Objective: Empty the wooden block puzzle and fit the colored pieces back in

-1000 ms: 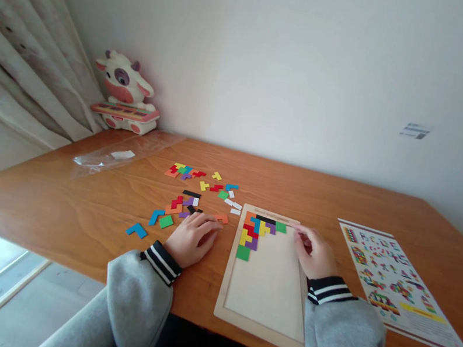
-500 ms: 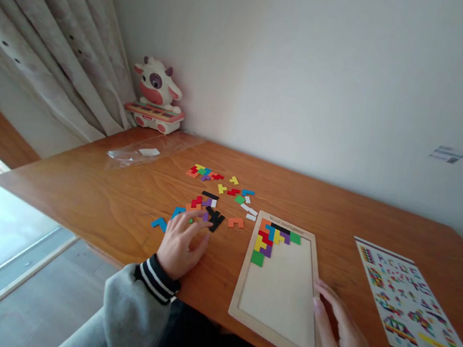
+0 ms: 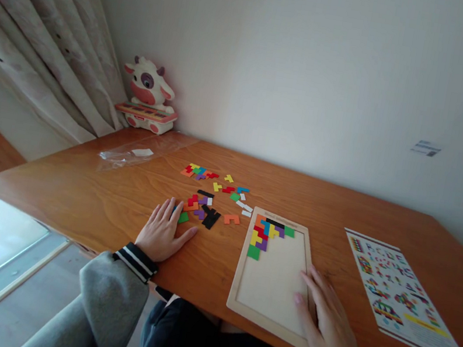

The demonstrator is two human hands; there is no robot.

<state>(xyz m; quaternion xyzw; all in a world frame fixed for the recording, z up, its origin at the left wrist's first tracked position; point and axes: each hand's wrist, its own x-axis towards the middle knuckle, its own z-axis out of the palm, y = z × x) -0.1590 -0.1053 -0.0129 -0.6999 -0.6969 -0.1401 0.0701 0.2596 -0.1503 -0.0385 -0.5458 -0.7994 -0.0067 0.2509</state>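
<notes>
My left hand (image 3: 162, 233) lies on the table with its fingers stretched and spread, at the near left of a scatter of flat coloured puzzle pieces. Its fingers partly cover a blue piece; a green piece (image 3: 184, 217) shows right beside them. To the right are several black pieces (image 3: 210, 219) and an orange U-shaped piece (image 3: 231, 219). A wooden puzzle board (image 3: 238, 275) has coloured pieces fitted in its upper left corner, including a green square (image 3: 254, 252). Across the board's right rim rests my right hand (image 3: 330, 326), fingers extended, holding nothing I can see.
A printed pattern sheet (image 3: 404, 294) lies right of the board. At the back left stand a toy cow with a keyboard (image 3: 149, 97) and a clear plastic bag (image 3: 121, 158). More loose pieces (image 3: 194, 170) lie farther back. The table's near edge runs below the board.
My left hand has moved left and flattened, from curled fingers among the pieces to spread on the table. My right hand's fingers reach slightly farther over the board. The view has shifted a little.
</notes>
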